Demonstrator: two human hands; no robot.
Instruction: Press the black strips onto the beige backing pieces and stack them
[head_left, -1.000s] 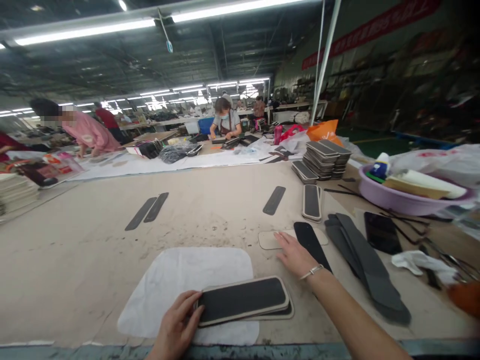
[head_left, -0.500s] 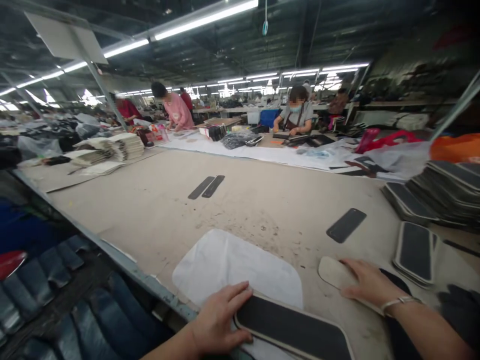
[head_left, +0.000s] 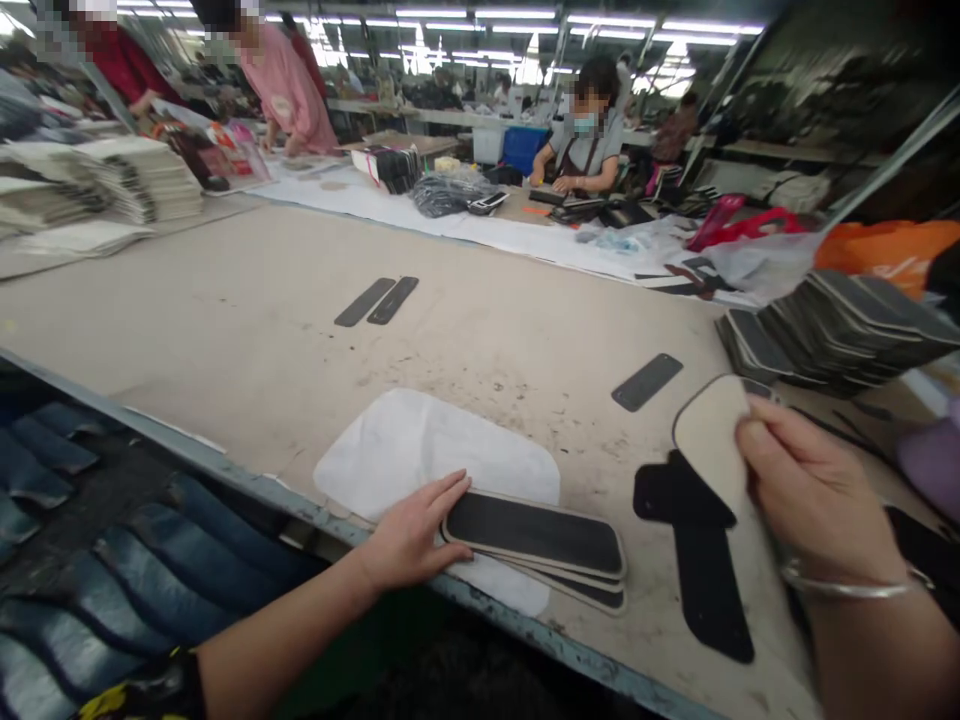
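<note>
My left hand has its thumb and fingers around the left end of a small stack of dark panels with pale rims, at the near table edge. Under the stack lies a white rounded sheet. At the right, my right hand pinches a cream panel between thumb and fingers, lifted and tilted above the table. Black flat pieces lie just below and left of that panel. A small dark strip rests beyond them, and two more strips lie farther left.
Piled dark panels stand at the right beside an orange bag. Stacks of pale pieces are at the far left. A person in a mask works across the table. Dark blue pieces hang below the near edge.
My right hand has raised the cream panel from the table, and the black pieces are now uncovered. My left hand stays at the panel stack. The view has shifted downward.
</note>
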